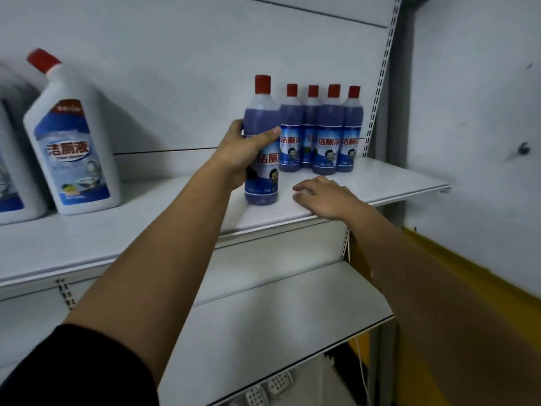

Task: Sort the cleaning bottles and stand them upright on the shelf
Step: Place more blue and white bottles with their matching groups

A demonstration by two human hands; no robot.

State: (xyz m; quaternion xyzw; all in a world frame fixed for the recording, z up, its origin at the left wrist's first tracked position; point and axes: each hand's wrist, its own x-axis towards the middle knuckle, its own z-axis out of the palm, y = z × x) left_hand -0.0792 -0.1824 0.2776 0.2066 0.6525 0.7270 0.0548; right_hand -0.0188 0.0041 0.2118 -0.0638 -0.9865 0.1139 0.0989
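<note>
Left hand (238, 150) is wrapped around the middle of a blue bottle (262, 142) with a red cap, which stands upright with its base on the white shelf (380, 183), just left of and in front of a cluster of four matching bottles (320, 133) standing upright at the shelf's back right corner. Right hand (320, 196) lies palm down on the shelf's front edge, fingers loosely spread, holding nothing (it sits just right of the held bottle, not touching it). At far left, well apart, a large white angled-neck bottle (73, 148) stands upright beside another white bottle (11, 171), which is cut off by the frame edge.
</note>
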